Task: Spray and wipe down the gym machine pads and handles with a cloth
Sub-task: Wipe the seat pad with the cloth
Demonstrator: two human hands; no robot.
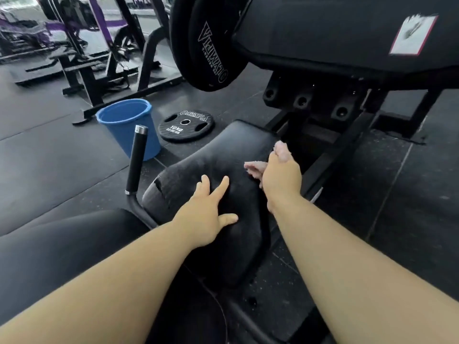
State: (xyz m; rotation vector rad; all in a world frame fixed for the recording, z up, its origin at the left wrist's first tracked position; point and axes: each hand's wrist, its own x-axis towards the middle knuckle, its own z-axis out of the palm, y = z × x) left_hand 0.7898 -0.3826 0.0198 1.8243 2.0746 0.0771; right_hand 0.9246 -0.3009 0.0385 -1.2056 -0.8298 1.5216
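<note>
Fingers (222, 186) of the L hand (208, 217) are lying spread and flat on the seat pad (223, 155), prob. bracing. R hand (282, 177) is gripping the bunched cloth (255, 168) at the pad's R edge, just right of the L fingers; its own fingertips are hiding behind the hand. Pad's long axis is running straight ahead from both hands, w/ the R hand nearer the far end. Handle (136, 160) is standing upright, well left of the L fingers.
</note>
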